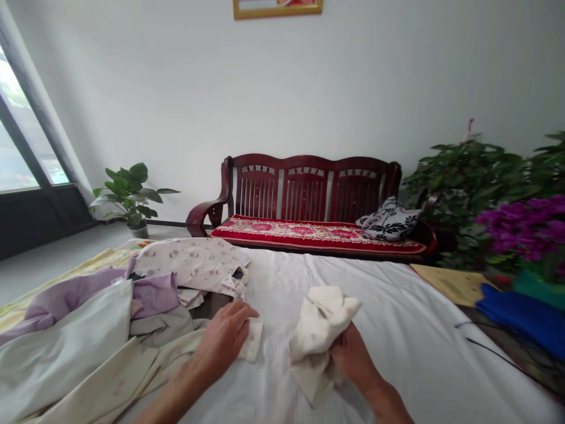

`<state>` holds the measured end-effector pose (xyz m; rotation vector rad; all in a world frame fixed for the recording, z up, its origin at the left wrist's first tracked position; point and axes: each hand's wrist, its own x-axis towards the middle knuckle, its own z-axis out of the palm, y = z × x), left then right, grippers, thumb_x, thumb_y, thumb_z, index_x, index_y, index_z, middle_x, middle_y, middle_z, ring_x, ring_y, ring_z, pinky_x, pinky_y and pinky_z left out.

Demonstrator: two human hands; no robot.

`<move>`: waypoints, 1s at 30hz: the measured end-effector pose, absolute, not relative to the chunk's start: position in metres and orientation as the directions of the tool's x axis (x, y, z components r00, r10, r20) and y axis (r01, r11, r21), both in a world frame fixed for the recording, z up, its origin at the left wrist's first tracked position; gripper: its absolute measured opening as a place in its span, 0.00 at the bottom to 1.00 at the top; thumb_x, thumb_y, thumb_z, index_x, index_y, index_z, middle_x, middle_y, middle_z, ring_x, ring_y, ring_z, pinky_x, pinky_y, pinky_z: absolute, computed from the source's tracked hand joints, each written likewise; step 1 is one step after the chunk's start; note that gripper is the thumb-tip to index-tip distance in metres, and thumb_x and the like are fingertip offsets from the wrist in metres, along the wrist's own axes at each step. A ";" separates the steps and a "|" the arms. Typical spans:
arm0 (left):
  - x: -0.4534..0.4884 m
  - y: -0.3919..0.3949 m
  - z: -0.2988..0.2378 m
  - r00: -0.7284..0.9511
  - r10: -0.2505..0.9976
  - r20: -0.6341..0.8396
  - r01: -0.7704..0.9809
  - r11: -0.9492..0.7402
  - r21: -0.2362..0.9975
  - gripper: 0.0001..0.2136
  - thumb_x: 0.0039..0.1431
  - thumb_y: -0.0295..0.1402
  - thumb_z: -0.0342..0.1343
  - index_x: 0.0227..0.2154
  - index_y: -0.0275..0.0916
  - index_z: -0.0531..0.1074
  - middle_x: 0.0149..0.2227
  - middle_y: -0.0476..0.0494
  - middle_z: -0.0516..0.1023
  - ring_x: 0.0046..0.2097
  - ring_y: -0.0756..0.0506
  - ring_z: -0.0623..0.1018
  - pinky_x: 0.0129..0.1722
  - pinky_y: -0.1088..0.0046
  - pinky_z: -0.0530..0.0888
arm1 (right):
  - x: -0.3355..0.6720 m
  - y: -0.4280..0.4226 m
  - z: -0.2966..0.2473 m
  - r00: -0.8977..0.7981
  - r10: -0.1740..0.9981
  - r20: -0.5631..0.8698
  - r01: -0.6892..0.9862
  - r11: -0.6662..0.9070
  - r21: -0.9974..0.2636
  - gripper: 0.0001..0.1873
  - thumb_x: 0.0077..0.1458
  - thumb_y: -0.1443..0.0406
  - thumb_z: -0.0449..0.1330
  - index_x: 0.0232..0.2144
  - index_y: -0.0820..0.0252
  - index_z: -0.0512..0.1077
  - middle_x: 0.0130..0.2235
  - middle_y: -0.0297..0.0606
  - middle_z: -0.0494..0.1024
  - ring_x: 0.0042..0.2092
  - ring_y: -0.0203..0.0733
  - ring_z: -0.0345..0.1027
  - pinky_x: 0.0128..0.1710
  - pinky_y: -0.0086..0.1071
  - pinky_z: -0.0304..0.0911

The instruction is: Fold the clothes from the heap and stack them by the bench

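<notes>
My right hand (353, 353) is closed around a bunched cream cloth garment (320, 327), held over the white sheet. Its fingertips are hidden behind the cloth. My left hand (227, 330) has its fingers stretched out, palm down, over the edge of the clothes pile. Past its fingers shows a small cream cuff (251, 343) lying on the sheet; I cannot tell whether the hand touches it. Near that hand lie a cream garment (128, 371), a grey one (163, 327), a white one (75, 341), a lilac one (156, 292) and a pale pink patterned top (189, 259).
The white sheet (397, 330) covers the surface before me. On the right are a tan sheet (450, 282), blue cloth (523, 318), a dark cable (498, 356) and purple flowers (529, 224). Behind stands a wooden bench (304, 188) with a cushion (388, 219); a potted plant (132, 194) is left.
</notes>
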<state>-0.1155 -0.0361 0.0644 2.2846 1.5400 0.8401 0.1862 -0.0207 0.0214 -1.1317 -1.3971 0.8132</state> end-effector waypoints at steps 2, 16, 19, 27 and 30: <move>-0.085 -0.055 0.070 0.264 0.893 0.366 0.540 -0.451 0.711 0.13 0.66 0.34 0.46 0.45 0.44 0.75 0.43 0.42 0.76 0.44 0.43 0.75 0.46 0.66 0.71 | 0.178 -0.027 0.034 -0.017 0.895 0.445 0.298 0.430 -0.852 0.29 0.48 0.68 0.60 0.54 0.52 0.72 0.53 0.41 0.75 0.58 0.53 0.66 0.60 0.47 0.61; -0.068 -0.013 0.037 0.075 0.991 0.111 -0.242 -0.090 0.966 0.20 0.44 0.29 0.65 0.45 0.40 0.78 0.42 0.44 0.81 0.45 0.41 0.78 0.46 0.67 0.73 | 0.195 -0.010 0.002 0.166 0.986 0.024 -0.080 0.037 -0.996 0.22 0.45 0.55 0.68 0.43 0.58 0.80 0.42 0.41 0.83 0.45 0.53 0.76 0.48 0.43 0.68; -0.079 0.007 0.038 0.002 1.000 -0.002 -0.480 0.002 0.877 0.20 0.38 0.28 0.69 0.40 0.38 0.78 0.38 0.46 0.82 0.41 0.43 0.79 0.42 0.70 0.74 | 0.203 -0.008 0.013 0.194 0.981 -0.014 -0.351 0.056 -0.935 0.23 0.41 0.56 0.72 0.41 0.57 0.80 0.38 0.38 0.84 0.40 0.49 0.77 0.41 0.38 0.70; -0.095 0.034 0.018 -0.113 0.992 -0.055 -0.465 -0.004 0.885 0.25 0.38 0.31 0.68 0.44 0.37 0.77 0.39 0.43 0.83 0.41 0.44 0.80 0.42 0.71 0.73 | 0.221 -0.008 0.023 0.062 0.994 -0.094 -0.464 -0.055 -0.884 0.34 0.43 0.59 0.73 0.53 0.55 0.72 0.42 0.39 0.83 0.39 0.45 0.77 0.38 0.34 0.71; -0.101 0.030 0.016 -0.071 0.997 -0.005 -0.323 -0.018 0.946 0.21 0.46 0.39 0.65 0.45 0.37 0.77 0.45 0.40 0.82 0.45 0.42 0.79 0.44 0.71 0.72 | 0.221 -0.009 0.014 -0.001 0.993 -0.122 -0.352 -0.115 -0.929 0.32 0.45 0.57 0.72 0.52 0.57 0.72 0.39 0.38 0.83 0.38 0.45 0.77 0.36 0.33 0.70</move>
